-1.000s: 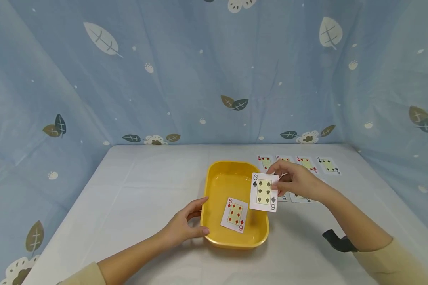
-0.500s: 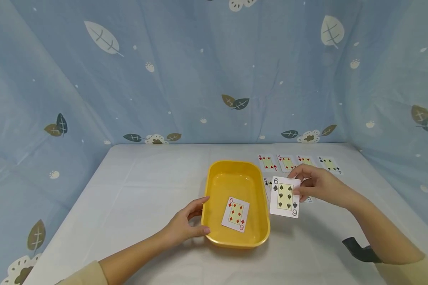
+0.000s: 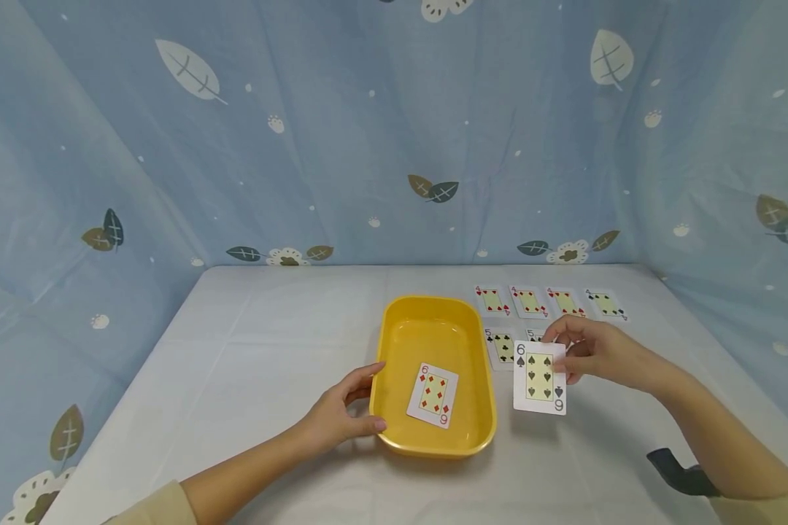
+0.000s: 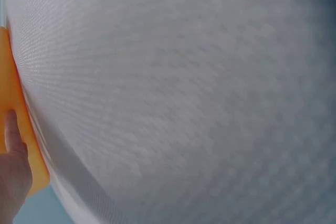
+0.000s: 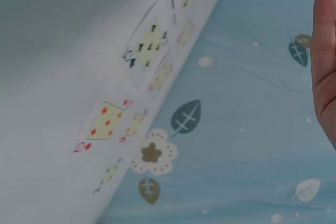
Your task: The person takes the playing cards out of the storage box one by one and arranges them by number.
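A blue cloth printed with leaves (image 3: 394, 131) hangs behind and to both sides of a white table (image 3: 263, 343). Near the table's middle sits a yellow tray (image 3: 427, 321), and a six of diamonds (image 3: 433, 394) lies face up on its floor toward the near end.

The left hand (image 3: 338, 415) grips the tray's near left rim — thumb over the edge, fingers curled outside the wall; the left wrist view shows that thumb (image 4: 11, 129) against the orange-yellow wall (image 4: 16, 98).

The right hand (image 3: 591, 352) is just right of the tray and pinches a six of spades (image 3: 539, 378) by its upper right edge, the card face up and raised above the table, clear of the tray's right rim.

Beyond the right hand a row of four cards (image 3: 548, 302) lies face up along the far edge — three red, one black. In front of that row a five of clubs (image 3: 501, 347) lies just beside the tray, with another card partly hidden behind the held one. A dark strap (image 3: 679, 472) wraps the right wrist.
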`<act>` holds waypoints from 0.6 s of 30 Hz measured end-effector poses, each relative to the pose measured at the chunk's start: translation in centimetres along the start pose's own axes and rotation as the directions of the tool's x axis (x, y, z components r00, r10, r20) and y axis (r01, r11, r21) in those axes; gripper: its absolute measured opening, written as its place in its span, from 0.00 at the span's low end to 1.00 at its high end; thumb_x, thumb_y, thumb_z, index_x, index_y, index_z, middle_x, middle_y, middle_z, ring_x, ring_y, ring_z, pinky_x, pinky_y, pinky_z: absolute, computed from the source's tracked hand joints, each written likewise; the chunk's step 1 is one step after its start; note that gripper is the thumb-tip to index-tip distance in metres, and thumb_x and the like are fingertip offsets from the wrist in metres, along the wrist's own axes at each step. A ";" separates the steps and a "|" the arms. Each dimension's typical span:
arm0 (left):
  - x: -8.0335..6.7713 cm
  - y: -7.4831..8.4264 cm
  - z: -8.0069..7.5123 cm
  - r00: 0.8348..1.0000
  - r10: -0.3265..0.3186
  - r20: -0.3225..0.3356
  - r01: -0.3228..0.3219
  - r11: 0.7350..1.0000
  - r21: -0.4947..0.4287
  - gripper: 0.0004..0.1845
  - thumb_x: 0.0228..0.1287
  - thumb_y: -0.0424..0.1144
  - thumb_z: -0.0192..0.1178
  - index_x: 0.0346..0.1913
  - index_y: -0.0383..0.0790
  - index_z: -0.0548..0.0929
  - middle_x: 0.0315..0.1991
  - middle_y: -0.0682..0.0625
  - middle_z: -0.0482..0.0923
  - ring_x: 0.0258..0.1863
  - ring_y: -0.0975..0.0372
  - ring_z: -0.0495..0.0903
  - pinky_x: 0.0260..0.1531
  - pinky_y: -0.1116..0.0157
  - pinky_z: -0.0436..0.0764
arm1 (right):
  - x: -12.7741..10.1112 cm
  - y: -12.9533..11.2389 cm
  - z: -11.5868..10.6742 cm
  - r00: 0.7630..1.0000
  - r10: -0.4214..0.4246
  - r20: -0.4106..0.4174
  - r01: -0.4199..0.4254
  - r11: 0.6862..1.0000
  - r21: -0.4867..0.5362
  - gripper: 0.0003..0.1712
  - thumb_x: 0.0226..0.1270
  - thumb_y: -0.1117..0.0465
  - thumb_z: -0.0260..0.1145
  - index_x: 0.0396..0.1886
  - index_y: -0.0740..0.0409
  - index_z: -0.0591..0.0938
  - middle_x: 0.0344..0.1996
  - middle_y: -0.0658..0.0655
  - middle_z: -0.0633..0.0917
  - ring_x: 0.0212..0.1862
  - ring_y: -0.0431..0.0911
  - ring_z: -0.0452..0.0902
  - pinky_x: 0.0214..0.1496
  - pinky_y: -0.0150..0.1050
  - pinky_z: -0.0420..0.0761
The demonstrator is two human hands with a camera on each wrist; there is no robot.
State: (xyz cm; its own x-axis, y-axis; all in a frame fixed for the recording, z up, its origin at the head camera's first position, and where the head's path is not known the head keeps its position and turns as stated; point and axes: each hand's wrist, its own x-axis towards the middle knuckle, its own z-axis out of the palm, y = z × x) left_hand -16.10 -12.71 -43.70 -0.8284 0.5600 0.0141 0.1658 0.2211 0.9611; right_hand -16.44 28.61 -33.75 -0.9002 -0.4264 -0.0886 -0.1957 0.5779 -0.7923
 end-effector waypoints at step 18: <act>-0.1 0.1 0.0 1.000 -0.016 0.000 0.016 1.000 -0.003 0.44 0.53 0.45 0.70 0.71 0.43 0.60 0.61 0.40 0.70 0.61 0.49 0.70 0.61 0.51 0.70 | 0.7 3.0 2.5 0.992 0.059 0.114 -0.061 0.998 0.008 0.18 0.58 0.61 0.70 0.45 0.60 0.74 0.33 0.58 0.80 0.30 0.47 0.80 0.32 0.38 0.85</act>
State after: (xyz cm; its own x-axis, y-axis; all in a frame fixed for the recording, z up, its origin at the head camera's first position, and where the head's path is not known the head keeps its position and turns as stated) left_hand -16.02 -12.73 -43.63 -0.8310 0.5562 -0.0012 0.1509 0.2275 0.9620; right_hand -16.67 28.34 -37.67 -0.8598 -0.4681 -0.2039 -0.1374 0.5968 -0.7905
